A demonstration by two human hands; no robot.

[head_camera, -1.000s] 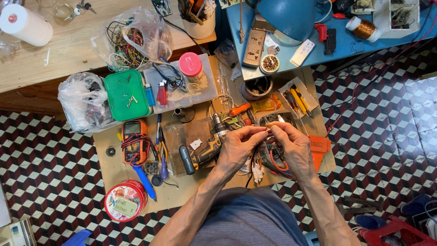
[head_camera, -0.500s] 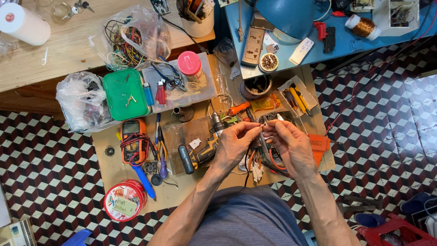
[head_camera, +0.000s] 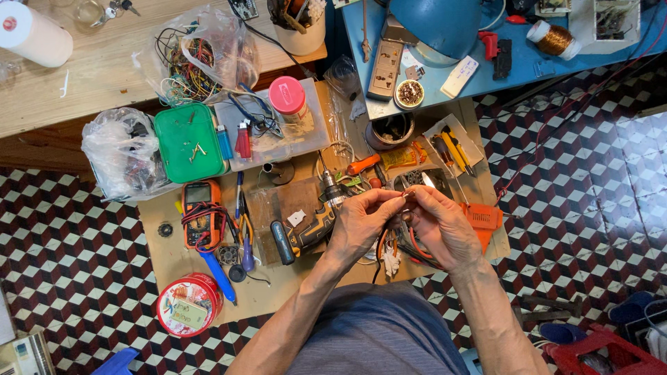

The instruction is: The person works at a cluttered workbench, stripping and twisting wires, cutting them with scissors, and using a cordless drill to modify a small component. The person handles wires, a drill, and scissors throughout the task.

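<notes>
Left hand (head_camera: 360, 223) and right hand (head_camera: 442, 226) together at frame centre, fingertips pinching a thin wire end (head_camera: 407, 196), its short length running left-right, cordless drill (head_camera: 309, 229) just left, chuck pointing up.

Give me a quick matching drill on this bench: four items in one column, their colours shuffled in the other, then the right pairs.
Items:
1. flat box
2. jar lid
3. lamp shade
4. multimeter

Colours:
A. blue
B. orange
C. green
D. pink

Pairs: 1-C, 2-D, 3-A, 4-B

Both hands, the left hand and the right hand, meet over thin wires beside the cordless drill.
</notes>
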